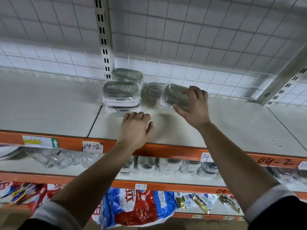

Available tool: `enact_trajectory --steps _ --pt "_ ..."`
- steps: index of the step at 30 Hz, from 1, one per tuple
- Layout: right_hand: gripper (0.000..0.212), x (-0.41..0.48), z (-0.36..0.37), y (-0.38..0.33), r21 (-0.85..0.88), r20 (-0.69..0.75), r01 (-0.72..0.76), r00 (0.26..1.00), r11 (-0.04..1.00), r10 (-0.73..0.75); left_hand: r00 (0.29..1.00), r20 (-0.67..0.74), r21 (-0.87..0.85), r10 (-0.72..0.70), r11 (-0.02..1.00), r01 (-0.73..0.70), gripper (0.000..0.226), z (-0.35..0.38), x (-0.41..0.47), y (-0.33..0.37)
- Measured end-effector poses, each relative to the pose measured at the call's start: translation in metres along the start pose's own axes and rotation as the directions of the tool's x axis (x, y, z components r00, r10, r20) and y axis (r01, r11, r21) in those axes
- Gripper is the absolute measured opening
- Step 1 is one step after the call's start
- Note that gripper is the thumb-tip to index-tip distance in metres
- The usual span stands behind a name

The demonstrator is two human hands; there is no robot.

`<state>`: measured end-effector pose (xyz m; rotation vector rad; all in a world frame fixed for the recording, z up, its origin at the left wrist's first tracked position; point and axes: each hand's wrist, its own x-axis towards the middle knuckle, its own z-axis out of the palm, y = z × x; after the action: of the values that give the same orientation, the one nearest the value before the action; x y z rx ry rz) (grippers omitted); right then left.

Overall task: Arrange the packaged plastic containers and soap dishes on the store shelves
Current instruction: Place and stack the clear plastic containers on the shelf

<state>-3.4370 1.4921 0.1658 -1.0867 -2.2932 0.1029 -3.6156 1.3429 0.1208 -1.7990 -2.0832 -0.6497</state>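
- On the upper shelf (pixel 232 123), right of the slotted upright (pixel 103 39), a wrapped container (pixel 172 94) is gripped by the right hand (pixel 194 105). The fingers are curled over its far edge and the thumb is set against its near side.
- The wrapped container is held tilted, its grey lid turned towards the camera. Whether its lower edge rests on the board cannot be told.
- Just behind and to its left, a smaller wrapped piece (pixel 153 90) is seen against the wire grid back (pixel 182 39).
- Further left, a front stack (pixel 120 95) of wrapped containers and a rear container (pixel 127 76) are already set beside the upright.
- The left hand (pixel 135 128) is held low over the board, just in front of the front stack. Its fingers are loosely curled and nothing is held in it. Contact with the stack cannot be confirmed.
- The step in hand is judged to be the placing of this container beside those already set down.
- For the next move, the container would need to be levelled, lowered flat, and squared against its neighbours. The loose wrap should be kept from being caught underneath.
- More wrapped containers (pixel 167 165) are seen on the shelf below, so much of the arranging is judged to be done already.
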Motion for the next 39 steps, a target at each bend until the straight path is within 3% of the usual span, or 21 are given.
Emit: enact_trajectory --steps 6,11,16,21,28,36,39 --pt "0.050 0.061 0.034 -0.020 0.066 0.012 0.062 0.998 0.996 -0.063 0.997 0.017 0.073 0.069 0.995 -0.070 0.033 0.000 0.004 0.000" --pt "0.038 0.089 0.048 -0.025 0.160 0.015 0.018 1.000 0.987 -0.021 0.995 0.031 0.059 0.091 0.994 -0.092 0.031 0.004 0.004 -0.004" --pt "0.034 0.088 0.058 -0.031 -0.076 0.094 -0.038 0.995 0.996 0.045 0.994 0.079 0.072 0.075 0.994 -0.081 0.035 0.001 0.006 -0.005" --pt "0.045 0.055 0.041 -0.034 -0.001 0.032 -0.039 0.999 0.999 0.039 0.990 0.133 0.101 0.038 0.994 -0.051 0.032 -0.005 0.008 -0.003" --pt "0.036 -0.021 -0.007 -0.024 0.105 -0.010 -0.065 0.998 0.992 0.066 0.993 0.081 0.061 0.083 0.994 -0.088 0.034 -0.012 -0.001 0.001" --pt "0.024 -0.127 -0.036 -0.031 0.222 -0.137 -0.005 0.990 0.975 0.036 0.987 -0.155 -0.047 0.046 0.997 -0.053 0.027 -0.017 -0.066 0.033" --pt "0.021 -0.167 -0.022 -0.038 0.257 -0.150 0.056 0.989 0.965 -0.018 0.986 -0.162 -0.063 0.049 0.996 -0.060 0.022 -0.013 -0.109 0.044"
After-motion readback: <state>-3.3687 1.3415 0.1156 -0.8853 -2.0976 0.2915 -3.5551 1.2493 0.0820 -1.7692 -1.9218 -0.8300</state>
